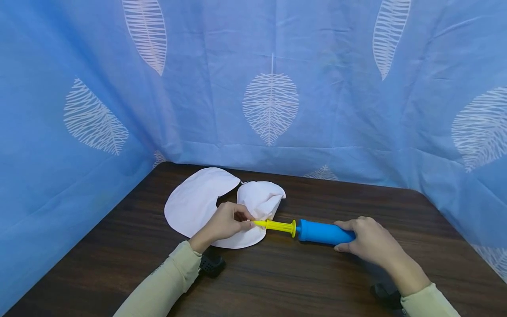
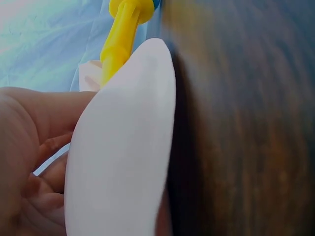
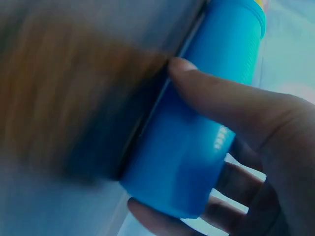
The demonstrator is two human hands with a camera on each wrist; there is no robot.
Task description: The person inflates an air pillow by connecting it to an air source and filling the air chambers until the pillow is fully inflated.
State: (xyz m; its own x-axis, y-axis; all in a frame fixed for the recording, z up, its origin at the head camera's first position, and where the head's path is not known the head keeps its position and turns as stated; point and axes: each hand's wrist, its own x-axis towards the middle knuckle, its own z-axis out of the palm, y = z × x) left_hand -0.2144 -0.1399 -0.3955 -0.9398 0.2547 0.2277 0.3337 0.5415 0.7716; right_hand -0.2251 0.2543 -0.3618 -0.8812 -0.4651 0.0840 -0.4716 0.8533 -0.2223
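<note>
A blue hand pump (image 1: 322,232) with a yellow nozzle (image 1: 280,226) lies across the middle of the table, nozzle toward the left. My right hand (image 1: 370,240) grips the far end of its blue barrel; in the right wrist view the thumb presses along the barrel (image 3: 197,132) and the fingers curl beneath. A pale pinkish-white, curved inflatable neck pillow (image 1: 194,200) lies flat-looking on the left, its right lobe creased. At the nozzle's tip my left hand (image 1: 227,222) pinches the pillow between thumb and fingers. The pillow's edge (image 2: 123,147) hides some fingers in the left wrist view.
The dark wood-grain table (image 1: 277,281) has rounded far corners. Blue curtain (image 1: 317,110) with white leaf prints hangs behind it and along both sides. A black wrist device (image 1: 212,264) sits under the left wrist, with another (image 1: 386,296) at the right.
</note>
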